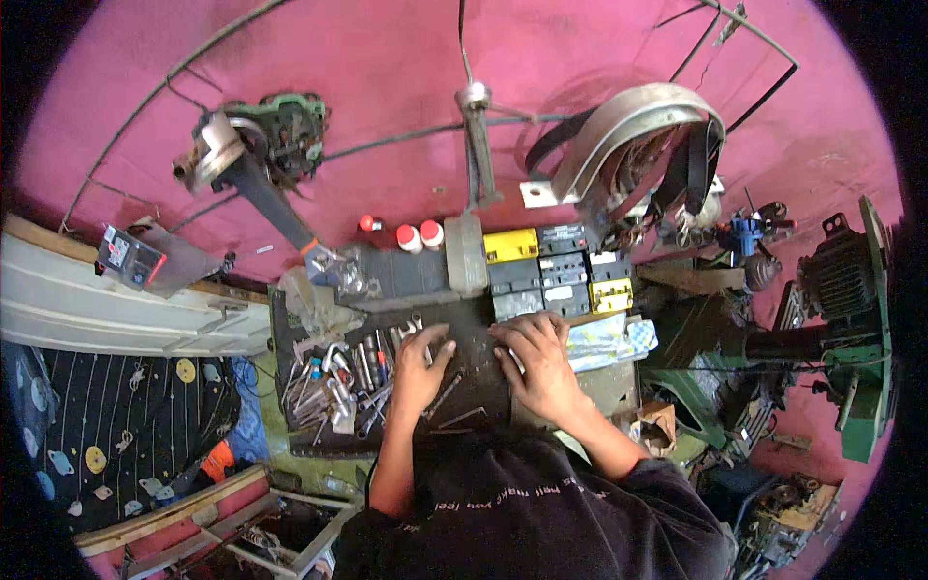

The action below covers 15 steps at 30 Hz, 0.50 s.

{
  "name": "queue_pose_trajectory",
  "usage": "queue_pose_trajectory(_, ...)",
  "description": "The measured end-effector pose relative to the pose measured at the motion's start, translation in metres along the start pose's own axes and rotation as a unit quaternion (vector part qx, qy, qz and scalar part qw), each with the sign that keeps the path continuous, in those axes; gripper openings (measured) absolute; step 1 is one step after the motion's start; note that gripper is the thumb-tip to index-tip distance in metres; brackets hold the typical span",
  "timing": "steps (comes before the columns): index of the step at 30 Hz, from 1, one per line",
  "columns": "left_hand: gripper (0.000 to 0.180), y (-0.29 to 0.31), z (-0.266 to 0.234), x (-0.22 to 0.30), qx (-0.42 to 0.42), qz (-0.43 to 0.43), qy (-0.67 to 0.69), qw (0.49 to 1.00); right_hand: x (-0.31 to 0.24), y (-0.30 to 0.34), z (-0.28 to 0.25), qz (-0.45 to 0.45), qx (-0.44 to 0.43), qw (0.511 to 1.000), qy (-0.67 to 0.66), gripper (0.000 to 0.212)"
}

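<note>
My left hand (420,369) is over the dark workbench, thumb and fingers apart, with nothing seen in it. Just left of it lies a pile of hand tools (333,387), with wrenches, sockets and screwdriver-like handles among them. My right hand (541,365) hovers to the right, fingers spread and bent, also holding nothing that I can see. Beside its fingers is a pale blue-and-green plastic packet (609,340). A dark, worn patch of bench top (472,338) shows between the hands. Near my left wrist lies a thin metal rod (445,396).
Several black-and-yellow batteries (541,273) stand behind my right hand. Two red-capped white bottles (420,237) stand at the back. Curved metal bands (643,116) hang on the pink wall. A green drill-press-like machine (860,319) stands at the right, a white drawer cabinet (135,309) at the left.
</note>
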<state>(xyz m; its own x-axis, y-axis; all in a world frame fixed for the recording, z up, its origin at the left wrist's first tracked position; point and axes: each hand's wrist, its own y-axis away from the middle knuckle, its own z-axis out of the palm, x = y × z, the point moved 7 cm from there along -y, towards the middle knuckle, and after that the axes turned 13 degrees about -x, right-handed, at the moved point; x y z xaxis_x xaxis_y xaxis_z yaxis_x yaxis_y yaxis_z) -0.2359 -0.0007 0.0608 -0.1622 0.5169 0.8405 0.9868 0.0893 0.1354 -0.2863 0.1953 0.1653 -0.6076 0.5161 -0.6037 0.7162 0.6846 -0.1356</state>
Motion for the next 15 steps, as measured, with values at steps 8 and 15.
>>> queue_pose_trajectory(8,0.042,0.128,0.081,-0.151,-0.211,-0.228,-0.109,0.944,0.086,0.093,0.144,0.115,-0.194,0.974,0.026,0.020)
queue_pose_trajectory(15,0.038,0.149,0.085,-0.184,-0.151,-0.193,-0.168,0.955,0.113,0.118,0.243,0.143,-0.367,0.916,0.072,0.031)
